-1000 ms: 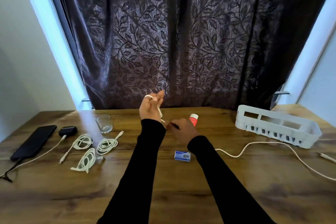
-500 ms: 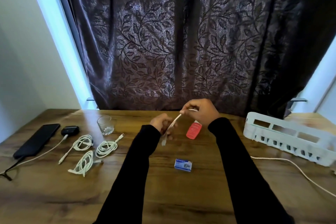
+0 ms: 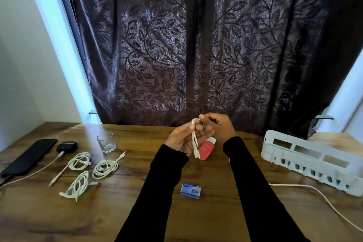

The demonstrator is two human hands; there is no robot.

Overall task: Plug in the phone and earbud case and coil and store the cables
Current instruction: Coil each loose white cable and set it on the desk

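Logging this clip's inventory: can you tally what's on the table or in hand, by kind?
Coiled white cables lying on the table: 3
White cable in both hands: 1
Phone: 1
Earbud case: 1
Glass: 1
Red bottle: 1
Small blue box: 1
White basket: 1
Total: 10

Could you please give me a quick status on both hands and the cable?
Left hand and right hand both gripping the white cable, looping it. Three coiled cables on table, basket without cables. Nothing obstructing.

Wooden table (image 3: pixel 216 222) carries phone (image 3: pixel 29 156), earbud case (image 3: pixel 67 146), glass (image 3: pixel 106 142), basket (image 3: pixel 314 165).
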